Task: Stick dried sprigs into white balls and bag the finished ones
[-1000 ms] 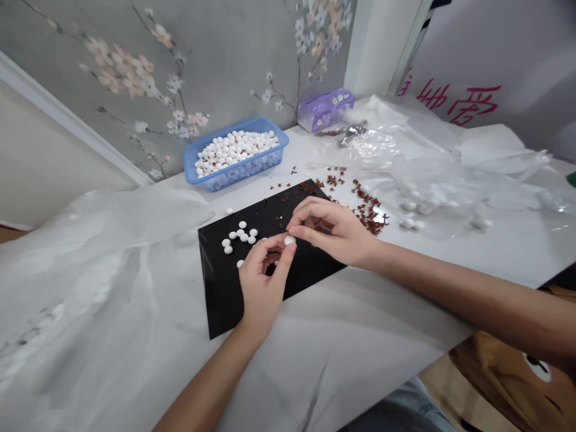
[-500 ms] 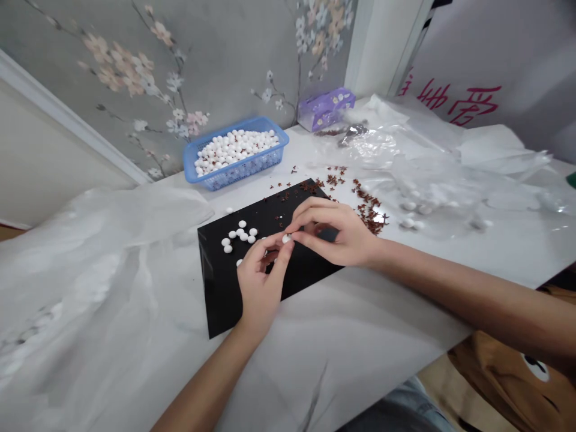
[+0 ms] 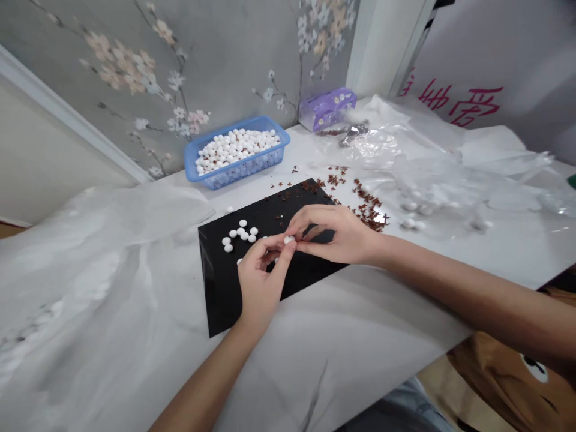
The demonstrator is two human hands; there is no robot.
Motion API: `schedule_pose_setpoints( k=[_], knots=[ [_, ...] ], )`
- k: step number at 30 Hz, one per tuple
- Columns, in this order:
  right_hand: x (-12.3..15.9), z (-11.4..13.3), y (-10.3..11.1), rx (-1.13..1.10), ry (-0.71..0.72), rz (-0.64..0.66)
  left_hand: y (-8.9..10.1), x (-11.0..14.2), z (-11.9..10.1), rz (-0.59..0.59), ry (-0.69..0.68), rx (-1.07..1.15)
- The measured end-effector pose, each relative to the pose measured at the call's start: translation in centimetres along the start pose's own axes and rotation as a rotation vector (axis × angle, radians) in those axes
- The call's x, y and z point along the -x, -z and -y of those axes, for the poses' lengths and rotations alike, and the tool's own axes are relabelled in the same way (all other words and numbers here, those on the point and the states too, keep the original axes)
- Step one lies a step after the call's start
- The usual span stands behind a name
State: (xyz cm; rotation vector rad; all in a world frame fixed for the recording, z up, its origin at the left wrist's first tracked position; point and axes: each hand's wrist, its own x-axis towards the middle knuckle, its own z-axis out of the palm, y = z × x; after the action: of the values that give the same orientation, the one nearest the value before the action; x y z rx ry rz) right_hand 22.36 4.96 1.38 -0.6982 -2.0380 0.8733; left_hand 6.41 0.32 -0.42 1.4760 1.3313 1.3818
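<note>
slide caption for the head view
Left hand and right hand meet at a round white piece over a black rectangular board.

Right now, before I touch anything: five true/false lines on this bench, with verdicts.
1. The left hand holds a white ball. True.
2. The right hand is resting far from that ball. False: its fingertips are right at it.
3. Loose white balls lie on the black board. True.
4. The blue basket stands on the black board. False: it stands behind it, on the white table.
5. Small brown pieces are scattered on the white table, some on the black board. True.
</note>
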Motion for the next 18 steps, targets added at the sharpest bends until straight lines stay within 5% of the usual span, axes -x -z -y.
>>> schedule_pose_setpoints(
  k=[18],
  knots=[
    [-0.15, -0.56, 0.23, -0.035, 0.011, 0.11, 0.12, 0.17, 0.13, 0.05, 0.05, 0.001]
  ],
)
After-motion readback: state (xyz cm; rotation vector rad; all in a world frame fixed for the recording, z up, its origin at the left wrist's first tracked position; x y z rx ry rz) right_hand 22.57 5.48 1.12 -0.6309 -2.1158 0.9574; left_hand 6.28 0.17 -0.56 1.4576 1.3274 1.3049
